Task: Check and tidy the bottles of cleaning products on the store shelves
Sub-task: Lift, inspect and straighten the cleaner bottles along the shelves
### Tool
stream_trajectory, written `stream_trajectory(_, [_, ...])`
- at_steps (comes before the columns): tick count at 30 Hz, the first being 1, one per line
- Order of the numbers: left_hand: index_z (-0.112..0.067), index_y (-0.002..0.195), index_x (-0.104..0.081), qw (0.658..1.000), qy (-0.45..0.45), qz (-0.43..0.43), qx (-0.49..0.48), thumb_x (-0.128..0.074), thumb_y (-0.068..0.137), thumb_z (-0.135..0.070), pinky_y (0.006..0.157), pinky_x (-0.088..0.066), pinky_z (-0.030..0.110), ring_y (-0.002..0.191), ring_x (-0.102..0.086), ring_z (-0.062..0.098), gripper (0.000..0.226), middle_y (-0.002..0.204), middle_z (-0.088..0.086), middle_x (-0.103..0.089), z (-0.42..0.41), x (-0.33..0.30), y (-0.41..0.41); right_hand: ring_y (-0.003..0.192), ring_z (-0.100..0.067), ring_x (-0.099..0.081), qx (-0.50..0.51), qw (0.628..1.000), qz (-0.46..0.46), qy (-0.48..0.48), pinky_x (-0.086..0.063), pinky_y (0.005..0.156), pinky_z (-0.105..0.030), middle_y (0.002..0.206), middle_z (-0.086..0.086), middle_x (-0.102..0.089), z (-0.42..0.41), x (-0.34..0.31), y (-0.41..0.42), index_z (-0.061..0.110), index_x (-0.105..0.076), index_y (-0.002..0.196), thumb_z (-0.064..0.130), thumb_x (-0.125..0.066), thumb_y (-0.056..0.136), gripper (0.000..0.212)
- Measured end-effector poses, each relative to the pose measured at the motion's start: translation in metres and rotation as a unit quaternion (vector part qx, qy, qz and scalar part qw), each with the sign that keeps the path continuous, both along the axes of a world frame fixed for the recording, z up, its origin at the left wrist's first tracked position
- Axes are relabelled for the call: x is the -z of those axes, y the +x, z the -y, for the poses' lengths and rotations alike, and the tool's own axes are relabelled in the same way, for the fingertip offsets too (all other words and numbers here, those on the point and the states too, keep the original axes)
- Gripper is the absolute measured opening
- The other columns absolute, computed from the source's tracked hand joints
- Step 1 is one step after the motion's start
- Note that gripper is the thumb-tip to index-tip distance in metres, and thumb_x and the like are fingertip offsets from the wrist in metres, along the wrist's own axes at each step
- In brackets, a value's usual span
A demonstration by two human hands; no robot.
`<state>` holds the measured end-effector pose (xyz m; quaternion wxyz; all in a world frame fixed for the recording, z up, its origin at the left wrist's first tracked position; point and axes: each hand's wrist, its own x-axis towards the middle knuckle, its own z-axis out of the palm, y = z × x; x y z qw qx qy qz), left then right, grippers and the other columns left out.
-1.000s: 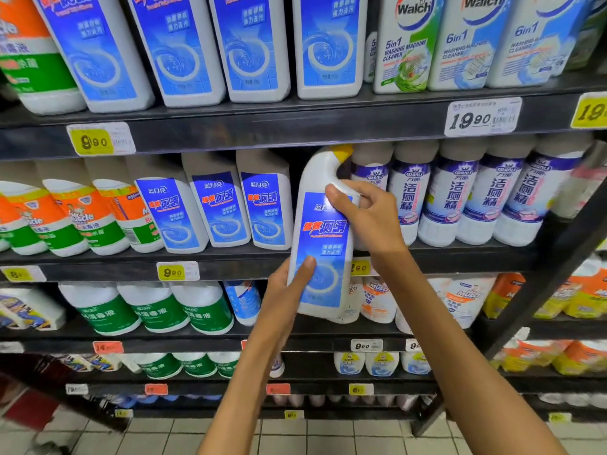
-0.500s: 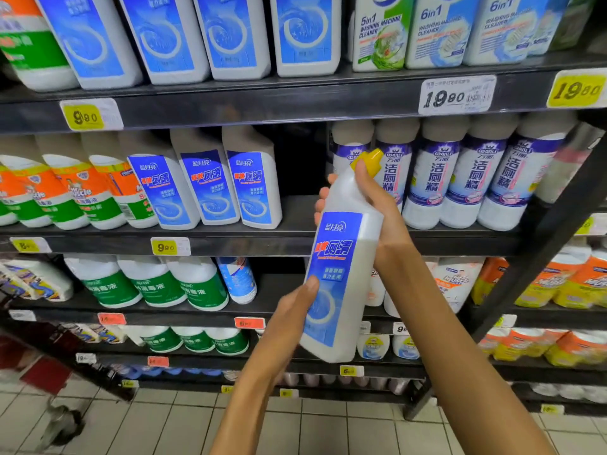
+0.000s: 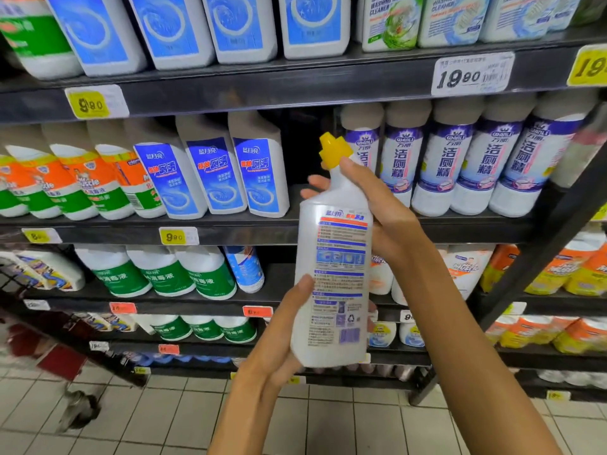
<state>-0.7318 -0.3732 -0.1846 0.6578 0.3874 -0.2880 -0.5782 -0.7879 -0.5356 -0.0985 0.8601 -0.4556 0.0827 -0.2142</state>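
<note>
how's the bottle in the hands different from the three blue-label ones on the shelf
The held bottle is off the shelf, gripped by the right hand near its neck and the left hand at its base; the three shelf bottles stand in a row. It shows a fine-print back label; they show blue fronts. Its yellow cap is visible; theirs are hidden. All have white bodies.
</note>
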Motion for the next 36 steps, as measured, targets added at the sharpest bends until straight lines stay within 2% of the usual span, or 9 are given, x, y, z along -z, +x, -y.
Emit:
stream_trajectory(5, [-0.024,0.126,-0.060,1.000,0.019,-0.015,-0.017,-0.070,0.075,-0.057,0.102,-0.042,0.053,0.123,-0.053,0.035,0.062,0.131,0.016,-0.058,-0.008,0.004,0.026,0.087,-0.026,-0.069,0.063,0.997,-0.014,-0.039,-0.056,0.085,-0.042,0.089,-0.004,-0.072,-0.014,-0.004,0.016,0.022,-0.062,0.098,0.033,-0.060,0.081,0.021])
stream_trajectory(10, [-0.039,0.097,-0.073,0.974,0.084,0.152,-0.149,-0.054,0.070,-0.069,0.075,-0.055,0.025,0.099,-0.069,0.015,0.044,0.104,-0.001,-0.074,-0.008,-0.004,0.053,0.083,-0.021,-0.070,0.213,0.965,-0.081,-0.128,-0.059,0.077,-0.037,0.089,-0.006,-0.068,-0.026,-0.007,0.034,0.017,-0.059,0.100,0.031,-0.060,0.090,0.017])
stream_trajectory(13, [-0.036,0.093,-0.075,0.976,0.066,0.103,-0.180,-0.053,0.066,-0.068,0.065,-0.055,0.020,0.090,-0.071,0.013,0.047,0.099,-0.001,-0.075,-0.009,0.003,0.064,0.089,-0.022,-0.067,0.208,0.975,-0.047,-0.067,-0.056,0.086,-0.041,0.091,-0.006,-0.069,-0.038,-0.006,0.041,0.021,-0.060,0.098,0.034,-0.058,0.088,0.016])
stream_trajectory(19, [-0.007,0.109,-0.060,0.993,0.105,-0.043,0.011,-0.061,0.071,-0.059,0.052,-0.053,0.026,0.059,-0.066,0.022,0.064,0.074,0.011,-0.069,-0.023,0.002,0.084,0.069,-0.018,-0.065,0.145,0.989,-0.005,-0.032,-0.050,0.082,-0.037,0.069,-0.006,-0.067,-0.058,-0.011,0.062,0.010,-0.060,0.085,0.038,-0.046,0.093,0.033])
stream_trajectory(23, [-0.015,0.114,-0.065,0.979,0.135,0.154,-0.010,-0.047,0.069,-0.079,0.084,-0.054,0.043,0.088,-0.069,0.027,0.080,0.099,0.013,-0.071,-0.026,0.006,0.098,0.052,-0.015,-0.059,0.244,0.968,-0.034,-0.055,-0.051,0.064,-0.031,0.055,-0.003,-0.062,-0.066,-0.002,0.076,0.013,-0.061,0.065,0.037,-0.060,0.088,0.033])
stream_trajectory(25, [-0.031,0.117,-0.064,0.973,0.127,0.192,-0.003,-0.043,0.058,-0.091,0.099,-0.046,0.040,0.109,-0.064,0.020,0.086,0.115,0.003,-0.069,-0.030,0.003,0.099,0.055,-0.012,-0.064,0.293,0.946,-0.070,-0.119,-0.052,0.055,-0.023,0.060,-0.001,-0.068,-0.068,0.007,0.076,0.015,-0.064,0.067,0.041,-0.064,0.085,0.031])
stream_trajectory(30, [-0.019,0.126,-0.057,0.982,0.086,0.167,-0.028,-0.067,0.062,-0.066,0.088,-0.054,0.033,0.106,-0.066,0.021,0.080,0.116,0.005,-0.069,-0.034,0.002,0.100,0.064,-0.004,-0.069,0.321,0.912,-0.200,-0.161,-0.052,0.057,-0.021,0.074,0.006,-0.073,-0.056,0.009,0.078,0.018,-0.063,0.091,0.063,-0.057,0.081,0.047])
stream_trajectory(34, [-0.022,0.110,-0.071,0.997,0.062,0.037,0.021,-0.076,0.051,-0.069,0.081,-0.056,0.036,0.098,-0.069,0.025,0.076,0.110,0.011,-0.071,-0.037,-0.007,0.094,0.063,-0.009,-0.071,0.248,0.935,-0.179,-0.178,-0.052,0.052,-0.019,0.070,0.004,-0.074,-0.047,0.007,0.075,0.018,-0.063,0.084,0.051,-0.063,0.084,0.034])
stream_trajectory(36, [-0.018,0.118,-0.065,0.998,0.054,-0.006,0.042,-0.078,0.051,-0.068,0.086,-0.055,0.043,0.100,-0.067,0.029,0.085,0.116,0.017,-0.067,-0.038,-0.015,0.090,0.066,-0.016,-0.071,0.213,0.959,-0.147,-0.118,-0.057,0.059,-0.026,0.076,-0.003,-0.074,-0.045,0.006,0.072,0.016,-0.063,0.088,0.045,-0.068,0.081,0.030])
